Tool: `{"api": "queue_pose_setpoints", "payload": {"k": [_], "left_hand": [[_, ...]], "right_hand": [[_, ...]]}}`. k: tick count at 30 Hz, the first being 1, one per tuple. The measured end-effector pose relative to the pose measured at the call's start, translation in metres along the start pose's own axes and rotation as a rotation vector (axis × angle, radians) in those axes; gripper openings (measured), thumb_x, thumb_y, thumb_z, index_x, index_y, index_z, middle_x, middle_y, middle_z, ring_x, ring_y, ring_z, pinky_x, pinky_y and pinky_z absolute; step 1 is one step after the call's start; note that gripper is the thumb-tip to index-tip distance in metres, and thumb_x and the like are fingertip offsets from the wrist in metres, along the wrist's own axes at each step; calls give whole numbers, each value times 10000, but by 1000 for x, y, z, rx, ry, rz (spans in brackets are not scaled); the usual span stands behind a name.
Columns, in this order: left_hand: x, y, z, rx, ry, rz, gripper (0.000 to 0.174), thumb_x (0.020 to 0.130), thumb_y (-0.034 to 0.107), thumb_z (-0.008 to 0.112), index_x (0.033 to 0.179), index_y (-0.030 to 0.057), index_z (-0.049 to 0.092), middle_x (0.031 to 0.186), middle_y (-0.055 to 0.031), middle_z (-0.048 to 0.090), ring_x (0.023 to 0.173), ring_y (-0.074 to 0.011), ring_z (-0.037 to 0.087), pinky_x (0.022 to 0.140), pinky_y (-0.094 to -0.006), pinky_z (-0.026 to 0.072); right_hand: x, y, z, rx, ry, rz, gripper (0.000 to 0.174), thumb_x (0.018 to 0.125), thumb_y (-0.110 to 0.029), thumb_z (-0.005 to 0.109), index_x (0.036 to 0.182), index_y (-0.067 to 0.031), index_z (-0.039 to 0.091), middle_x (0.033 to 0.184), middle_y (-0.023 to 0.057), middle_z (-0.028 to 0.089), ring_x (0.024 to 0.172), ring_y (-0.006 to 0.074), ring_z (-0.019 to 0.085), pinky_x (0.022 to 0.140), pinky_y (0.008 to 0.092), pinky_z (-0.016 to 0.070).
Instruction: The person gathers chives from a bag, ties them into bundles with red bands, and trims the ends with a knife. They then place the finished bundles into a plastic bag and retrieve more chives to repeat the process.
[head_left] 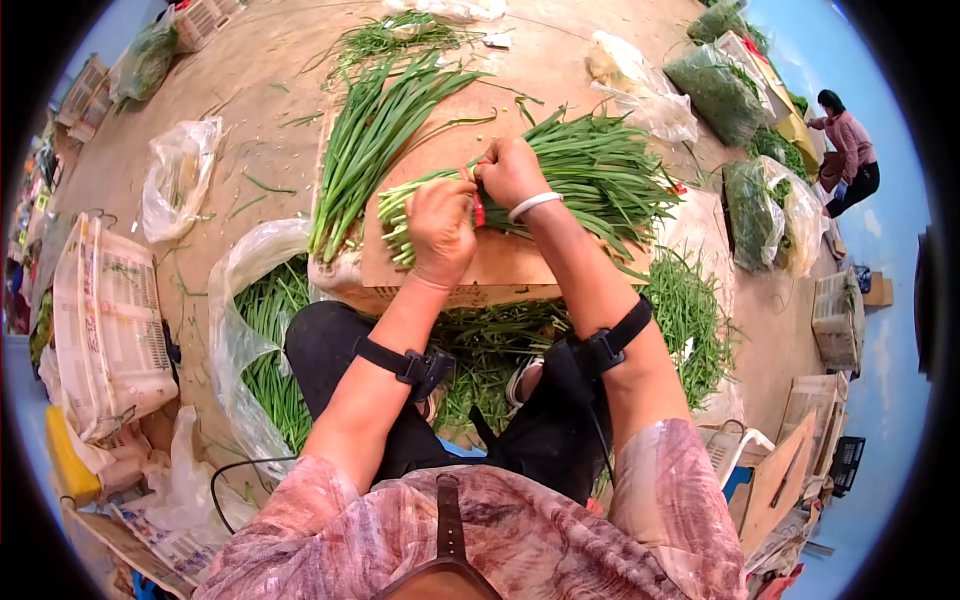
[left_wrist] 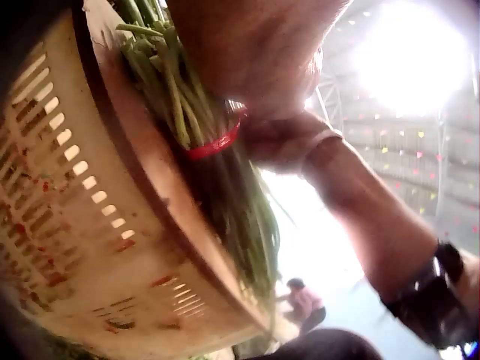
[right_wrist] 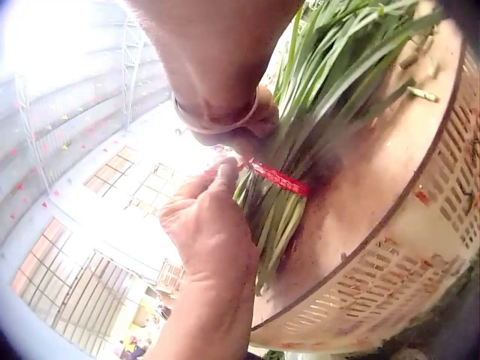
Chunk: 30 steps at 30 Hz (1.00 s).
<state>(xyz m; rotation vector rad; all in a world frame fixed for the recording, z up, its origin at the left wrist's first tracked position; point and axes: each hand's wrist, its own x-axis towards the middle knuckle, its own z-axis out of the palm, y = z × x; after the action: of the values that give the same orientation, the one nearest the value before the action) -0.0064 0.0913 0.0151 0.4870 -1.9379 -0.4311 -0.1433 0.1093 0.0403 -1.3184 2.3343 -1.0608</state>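
a bundle of long green stalks (head_left: 600,178), circled by a red tie (right_wrist: 279,178), lies on a board (head_left: 480,272) over a pale plastic crate (right_wrist: 375,292), leaves fanning toward three o'clock. the left hand (head_left: 440,230) and right hand (head_left: 512,175) are close together, fingers curled, both pinching the tie. from the bundle, loose stalks (head_left: 385,135) lie toward ten o'clock, a clear bag of greens (head_left: 270,350) sits at eight, and a person in pink (head_left: 850,150) bends near three.
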Motion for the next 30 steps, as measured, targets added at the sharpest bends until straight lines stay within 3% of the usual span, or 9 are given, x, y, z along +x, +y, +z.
{"api": "queue_pose_setpoints", "payload": {"k": [4, 9, 12, 13, 14, 16, 19, 22, 30], "left_hand": [[-9, -1, 2, 87, -81, 212, 152, 663, 7, 611, 810, 43, 610, 893, -55, 611, 898, -217, 547, 748, -334, 385], [-13, -18, 13, 213, -344, 203, 149, 654, 63, 604, 791, 11, 574, 870, -108, 571, 884, -269, 534, 758, -373, 415], [-2, -15, 7, 186, -264, 342, 124, 638, 95, 558, 737, 21, 570, 763, -131, 535, 739, -290, 524, 653, -392, 420], [0, -11, 0, 197, -399, 254, 164, 651, 88, 548, 782, -1, 587, 868, -147, 560, 862, -289, 531, 763, -376, 423], [3, -11, -2, 190, -403, 258, 164, 651, 88, 548, 782, -1, 587, 868, -147, 560, 862, -289, 531, 763, -376, 423], [6, -13, -6, 156, -428, 237, 224, 708, 56, 521, 909, -16, 588, 995, -137, 589, 965, -292, 548, 824, -375, 439], [9, -14, -8, 71, -473, 120, 272, 719, 33, 482, 958, -23, 600, 1042, -132, 595, 998, -291, 546, 867, -375, 433], [7, -16, -7, 23, -467, 90, 273, 729, 32, 466, 956, -24, 608, 1033, -128, 603, 978, -289, 553, 867, -369, 432], [16, -19, -12, -76, -505, 64, 259, 687, 1, 486, 899, -25, 635, 979, -145, 627, 945, -296, 582, 866, -350, 450]], "right_hand": [[15, -11, -3, -225, -207, -122, 135, 659, -90, 605, 725, 26, 622, 755, 276, 590, 687, 397, 597, 610, 420, 486], [20, -41, -4, -472, -389, -429, 125, 635, -71, 579, 745, -33, 624, 784, 204, 616, 773, 373, 598, 662, 418, 490], [23, -34, 0, -433, -344, -494, 110, 643, -52, 561, 733, -35, 621, 784, 202, 616, 773, 371, 597, 663, 416, 489], [24, -25, 2, -402, -281, -503, 116, 680, -92, 581, 768, -29, 624, 779, 187, 623, 765, 356, 606, 669, 403, 491], [20, -14, -1, -404, -278, -495, 116, 680, -92, 581, 768, -29, 624, 779, 187, 623, 765, 356, 606, 669, 403, 491], [-2, -3, -15, 61, 8, -395, 171, 706, -84, 635, 856, -5, 612, 774, 156, 634, 743, 282, 631, 667, 348, 504], [-42, 5, -36, -14, -78, -192, 232, 701, -160, 660, 868, -6, 616, 810, 178, 633, 793, 309, 619, 699, 370, 495], [-72, -3, -15, -314, 14, -260, 296, 696, -185, 690, 913, -46, 545, 800, 148, 592, 764, 329, 594, 646, 410, 483], [-61, 15, 17, -80, 205, -108, 89, 740, -137, 599, 792, -78, 559, 751, 147, 576, 682, 349, 570, 603, 446, 461]]}}
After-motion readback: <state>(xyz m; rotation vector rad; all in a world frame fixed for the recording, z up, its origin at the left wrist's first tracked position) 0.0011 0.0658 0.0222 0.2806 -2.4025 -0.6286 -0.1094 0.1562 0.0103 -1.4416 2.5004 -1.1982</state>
